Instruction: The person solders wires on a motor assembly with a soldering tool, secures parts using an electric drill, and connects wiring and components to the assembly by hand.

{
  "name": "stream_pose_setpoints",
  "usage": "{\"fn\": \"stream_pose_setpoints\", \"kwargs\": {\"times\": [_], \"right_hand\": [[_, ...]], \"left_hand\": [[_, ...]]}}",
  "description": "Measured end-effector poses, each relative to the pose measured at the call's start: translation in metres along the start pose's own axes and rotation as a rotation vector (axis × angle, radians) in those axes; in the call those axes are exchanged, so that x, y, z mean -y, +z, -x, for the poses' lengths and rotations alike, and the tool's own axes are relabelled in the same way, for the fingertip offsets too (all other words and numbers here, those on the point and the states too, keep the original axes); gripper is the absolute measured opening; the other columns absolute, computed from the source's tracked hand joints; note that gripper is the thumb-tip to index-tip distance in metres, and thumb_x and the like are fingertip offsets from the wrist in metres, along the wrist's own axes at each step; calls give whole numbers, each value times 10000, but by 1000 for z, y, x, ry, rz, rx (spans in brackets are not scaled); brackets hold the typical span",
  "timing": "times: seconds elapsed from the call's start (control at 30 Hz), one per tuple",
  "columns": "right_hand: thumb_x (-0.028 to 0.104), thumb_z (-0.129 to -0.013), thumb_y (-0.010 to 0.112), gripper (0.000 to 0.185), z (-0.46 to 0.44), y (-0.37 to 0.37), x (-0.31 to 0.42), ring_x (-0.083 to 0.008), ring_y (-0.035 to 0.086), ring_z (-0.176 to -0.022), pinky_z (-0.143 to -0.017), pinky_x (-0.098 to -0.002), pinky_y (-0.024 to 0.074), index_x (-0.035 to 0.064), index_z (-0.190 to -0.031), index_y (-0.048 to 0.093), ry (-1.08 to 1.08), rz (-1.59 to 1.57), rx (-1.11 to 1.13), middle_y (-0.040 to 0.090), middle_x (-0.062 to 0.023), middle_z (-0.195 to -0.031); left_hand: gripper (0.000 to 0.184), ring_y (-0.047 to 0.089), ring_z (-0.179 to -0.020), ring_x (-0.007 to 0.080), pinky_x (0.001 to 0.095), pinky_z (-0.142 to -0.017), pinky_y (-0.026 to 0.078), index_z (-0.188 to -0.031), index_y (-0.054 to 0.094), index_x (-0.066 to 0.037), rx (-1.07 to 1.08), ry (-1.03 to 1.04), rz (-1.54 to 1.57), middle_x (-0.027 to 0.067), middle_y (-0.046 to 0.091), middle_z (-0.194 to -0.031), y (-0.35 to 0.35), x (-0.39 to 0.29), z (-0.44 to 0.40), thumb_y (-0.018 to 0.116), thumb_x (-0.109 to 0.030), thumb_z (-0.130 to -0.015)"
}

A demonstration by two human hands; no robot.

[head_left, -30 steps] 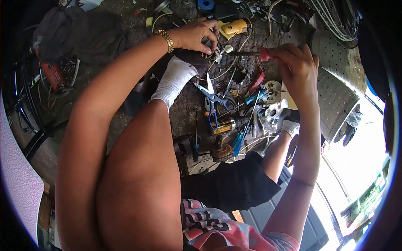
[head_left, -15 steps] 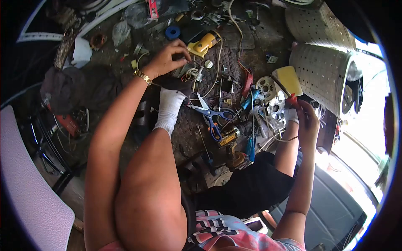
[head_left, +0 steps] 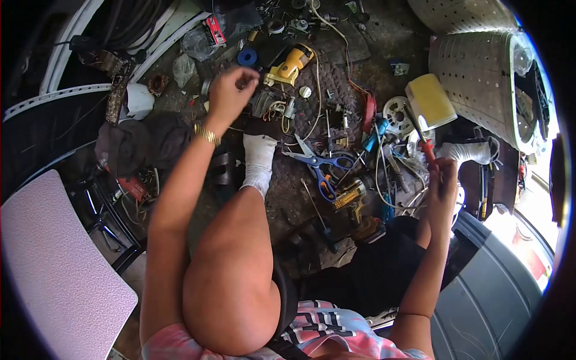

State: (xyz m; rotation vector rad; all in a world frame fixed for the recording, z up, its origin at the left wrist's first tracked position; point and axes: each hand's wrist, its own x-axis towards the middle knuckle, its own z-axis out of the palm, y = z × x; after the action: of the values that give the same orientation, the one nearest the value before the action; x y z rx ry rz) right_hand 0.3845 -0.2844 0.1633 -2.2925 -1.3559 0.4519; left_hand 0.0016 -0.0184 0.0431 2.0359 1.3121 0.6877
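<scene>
My left hand, with a gold watch band at its wrist, hovers left of a yellow power tool housing. Its fingers are curled together; anything between them is too small or hidden to make out. Below the housing lies an opened part with loose wires, close to my socked left foot. On the right side, my right hand is closed around the red handle of what looks like a soldering iron, its shaft pointing up and left. A yellow block lies just past the shaft.
Blue-handled scissors lie open mid-floor, above a yellow cordless drill. A blue tape roll lies at the back. Perforated metal drums stand at right. Cords and screwdrivers clutter the floor; a grey plastic panel is at lower right.
My left hand has drawn back leftward from the yellow housing. My right hand still grips the red-handled tool, and my right foot now shows beyond it. The whole view has shifted slightly.
</scene>
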Motion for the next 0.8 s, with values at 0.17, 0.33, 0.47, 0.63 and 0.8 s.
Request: {"fn": "stream_pose_setpoints", "kwargs": {"times": [0.17, 0.33, 0.47, 0.63, 0.8], "right_hand": [[20, -931, 603, 164, 5, 0, 9, -392, 614, -951, -831, -451, 488, 21, -1094, 585, 39, 0, 11, 581, -213, -1047], [26, -923, 620, 177, 6, -2, 19, -389, 615, -947, -828, -447, 489, 26, -1098, 596, 49, 37, 31, 583, -207, -1050], [25, -918, 623, 183, 8, -4, 16, -388, 609, -962, -838, -446, 487, 21, -1098, 594, 55, 19, 23, 582, -205, -1057], [20, -914, 623, 186, 7, -5, 14, -387, 604, -977, -847, -445, 483, 17, -1097, 591, 55, -9, 22, 581, -203, -1060], [17, -911, 622, 192, 7, -5, 13, -384, 600, -969, -845, -438, 481, 17, -1099, 590, 52, -10, 16, 580, -200, -1055]], "left_hand": [[113, 629, -793, 249, 357, -740, 494, -868, 721, -63, 56, -70, 14, 55, 669, -819, 14, -11, 62, 772, -66, -767], [124, 611, -806, 230, 357, -725, 495, -862, 735, -78, 14, 27, -140, 42, 647, -845, 26, -16, 79, 803, -85, -760], [137, 603, -848, 263, 384, -765, 497, -847, 737, -94, -1, 47, -261, 45, 637, -864, 29, -24, 76, 815, -134, -743], [142, 598, -885, 272, 399, -776, 497, -819, 738, -108, 0, 6, -331, 40, 640, -883, 32, -26, 70, 820, -191, -739], [125, 595, -881, 275, 401, -776, 500, -803, 737, -114, 22, -49, -389, 32, 640, -879, 33, -32, 68, 811, -193, -742]]}}
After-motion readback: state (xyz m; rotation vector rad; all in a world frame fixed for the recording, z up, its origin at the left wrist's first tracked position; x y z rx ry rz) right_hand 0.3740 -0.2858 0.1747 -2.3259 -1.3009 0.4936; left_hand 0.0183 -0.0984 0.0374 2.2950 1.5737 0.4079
